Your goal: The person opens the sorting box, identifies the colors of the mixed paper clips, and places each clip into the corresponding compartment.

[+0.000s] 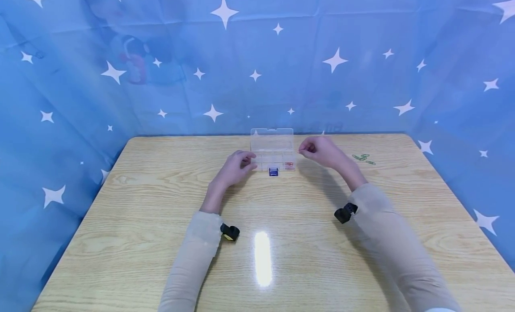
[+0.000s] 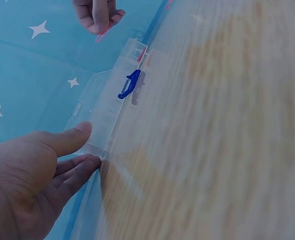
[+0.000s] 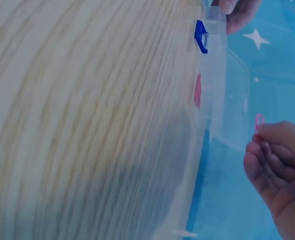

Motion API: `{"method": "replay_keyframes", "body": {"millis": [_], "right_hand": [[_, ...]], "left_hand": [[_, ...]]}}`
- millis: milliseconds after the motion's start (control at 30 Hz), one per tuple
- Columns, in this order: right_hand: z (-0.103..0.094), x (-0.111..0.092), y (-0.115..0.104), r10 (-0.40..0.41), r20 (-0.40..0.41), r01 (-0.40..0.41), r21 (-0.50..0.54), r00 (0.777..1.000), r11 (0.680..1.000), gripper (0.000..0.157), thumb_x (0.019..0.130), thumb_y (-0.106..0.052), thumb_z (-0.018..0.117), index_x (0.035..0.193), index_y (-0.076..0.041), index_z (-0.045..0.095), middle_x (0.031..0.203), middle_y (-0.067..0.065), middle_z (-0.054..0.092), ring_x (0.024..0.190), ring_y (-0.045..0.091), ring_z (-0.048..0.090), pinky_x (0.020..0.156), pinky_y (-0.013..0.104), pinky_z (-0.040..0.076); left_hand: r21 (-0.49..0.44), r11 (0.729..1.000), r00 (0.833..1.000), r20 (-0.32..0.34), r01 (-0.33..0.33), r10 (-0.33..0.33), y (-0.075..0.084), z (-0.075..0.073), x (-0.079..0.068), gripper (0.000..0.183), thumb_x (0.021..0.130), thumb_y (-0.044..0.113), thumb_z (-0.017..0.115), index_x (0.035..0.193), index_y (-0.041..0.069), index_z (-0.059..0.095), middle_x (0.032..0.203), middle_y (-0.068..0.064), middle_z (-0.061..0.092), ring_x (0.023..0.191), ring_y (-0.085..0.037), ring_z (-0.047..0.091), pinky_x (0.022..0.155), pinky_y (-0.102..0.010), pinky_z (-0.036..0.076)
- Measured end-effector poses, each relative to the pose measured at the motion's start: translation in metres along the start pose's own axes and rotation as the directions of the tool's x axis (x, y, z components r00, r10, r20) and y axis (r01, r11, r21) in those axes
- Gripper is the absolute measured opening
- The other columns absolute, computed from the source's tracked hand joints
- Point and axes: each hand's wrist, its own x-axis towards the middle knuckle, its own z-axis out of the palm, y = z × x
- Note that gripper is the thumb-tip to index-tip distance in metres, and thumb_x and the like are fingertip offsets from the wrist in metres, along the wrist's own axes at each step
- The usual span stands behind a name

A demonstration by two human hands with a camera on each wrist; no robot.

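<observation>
A clear plastic compartment box (image 1: 270,162) stands at the far side of the table with its lid (image 1: 272,140) raised. Its blue latch (image 1: 273,171) hangs at the front, and red paper clips (image 1: 289,164) lie in the right front compartment. At the box's left end, my left hand (image 1: 238,165) holds the edge, thumb and fingertips on either side of the corner. My right hand (image 1: 320,150) is raised just right of the box. Between thumb and forefinger it pinches a pink paper clip (image 3: 259,121), clear of the box.
Several green paper clips (image 1: 363,158) lie loose on the wooden table (image 1: 181,191), to the right of my right hand. A blue curtain (image 1: 177,70) with white stars hangs right behind the table's far edge and along both sides.
</observation>
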Motion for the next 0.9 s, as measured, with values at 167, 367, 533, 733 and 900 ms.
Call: {"method": "replay_keyframes", "body": {"millis": [167, 367, 533, 733, 900], "right_hand": [[0.007, 0.005, -0.008, -0.013, 0.007, 0.013, -0.005, 1.0, 1.0, 0.011, 0.099, -0.009, 0.064, 0.101, 0.0, 0.07, 0.09, 0.01, 0.069, 0.079, 0.022, 0.063, 0.071, 0.037, 0.053], [0.017, 0.012, -0.015, -0.033, 0.012, 0.033, -0.004, 0.999, 0.999, 0.01, 0.098, -0.009, 0.067, 0.099, 0.0, 0.071, 0.087, 0.008, 0.07, 0.076, 0.02, 0.064, 0.069, 0.035, 0.054], [0.026, 0.018, -0.019, -0.037, 0.022, 0.037, -0.013, 0.999, 0.999, 0.007, 0.097, -0.008, 0.067, 0.097, -0.002, 0.071, 0.086, 0.007, 0.07, 0.076, 0.019, 0.064, 0.069, 0.034, 0.055], [0.034, 0.02, -0.023, -0.044, 0.044, 0.044, 0.007, 0.998, 0.999, 0.007, 0.097, -0.006, 0.066, 0.097, -0.001, 0.071, 0.086, 0.007, 0.07, 0.076, 0.018, 0.066, 0.068, 0.033, 0.057], [0.038, 0.021, -0.025, -0.049, 0.05, 0.047, 0.028, 0.998, 0.998, 0.008, 0.097, -0.005, 0.065, 0.099, 0.0, 0.07, 0.087, 0.008, 0.07, 0.076, 0.018, 0.066, 0.069, 0.033, 0.057]], "left_hand": [[-0.008, 1.0, 1.0, -0.006, -0.015, 0.015, 0.0, 0.0, 0.0, 0.036, 0.101, 0.015, 0.065, 0.132, -0.002, 0.062, 0.127, -0.019, 0.058, 0.115, -0.03, 0.061, 0.102, -0.037, 0.052], [-0.007, 1.0, 1.0, -0.01, -0.008, 0.008, 0.0, 0.001, 0.001, 0.036, 0.101, 0.016, 0.065, 0.131, -0.001, 0.062, 0.128, -0.019, 0.059, 0.115, -0.031, 0.061, 0.101, -0.038, 0.052], [-0.005, 1.0, 1.0, -0.01, -0.003, 0.003, 0.0, 0.001, 0.001, 0.035, 0.101, 0.016, 0.065, 0.132, -0.001, 0.062, 0.129, -0.019, 0.058, 0.116, -0.03, 0.061, 0.101, -0.038, 0.052], [0.0, 1.0, 1.0, -0.006, -0.008, 0.008, 0.0, 0.001, 0.0, 0.036, 0.101, 0.017, 0.064, 0.133, -0.001, 0.061, 0.131, -0.019, 0.057, 0.116, -0.031, 0.06, 0.102, -0.038, 0.051], [0.009, 1.0, 1.0, -0.013, -0.011, 0.011, 0.0, 0.002, 0.0, 0.036, 0.101, 0.016, 0.064, 0.133, -0.001, 0.061, 0.13, -0.019, 0.058, 0.116, -0.03, 0.06, 0.101, -0.038, 0.052]]}}
